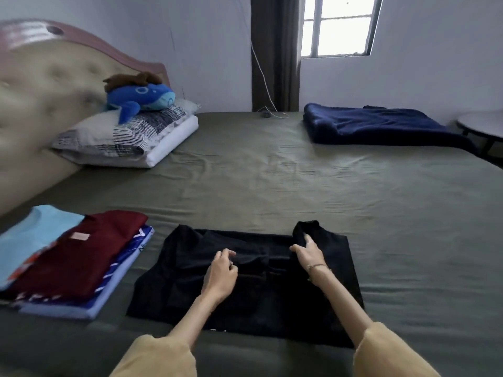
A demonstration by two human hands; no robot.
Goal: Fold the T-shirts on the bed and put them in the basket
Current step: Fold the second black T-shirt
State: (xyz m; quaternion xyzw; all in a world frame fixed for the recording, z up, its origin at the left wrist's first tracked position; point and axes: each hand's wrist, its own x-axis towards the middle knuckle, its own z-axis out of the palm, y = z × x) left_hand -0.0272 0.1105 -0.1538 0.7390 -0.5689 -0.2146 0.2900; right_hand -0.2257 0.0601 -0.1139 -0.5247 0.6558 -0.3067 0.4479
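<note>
Black T-shirt: a black cotton T-shirt (245, 284) lies partly folded and flat on the bed, near its front edge, directly ahead of the person.
Bed: wide mattress under an olive-green sheet (272, 180), lightly creased.
Left hand: the left hand (221, 273) rests on the middle of the black T-shirt, fingers curled inward — whether this grip has pinched cloth cannot be told.
Right hand: the right hand (309, 253) is at the shirt's far right part, its grip closed on a raised flap of the black fabric, thumb and forefinger pinching it; a thin bracelet sits at the wrist.
Sleeves: mustard-yellow sleeves (160, 357) cover both forearms.
Folded stack: to the left of the black shirt, apart from it — a maroon T-shirt (89, 254) on top of a blue-and-white printed T-shirt (125, 270), with a light-blue T-shirt (32, 235) just beside.
Far corner: a folded navy-blue blanket (381, 126).
Headboard end: patterned grey pillows (128, 137) with a blue plush whale (138, 97) on top.
</note>
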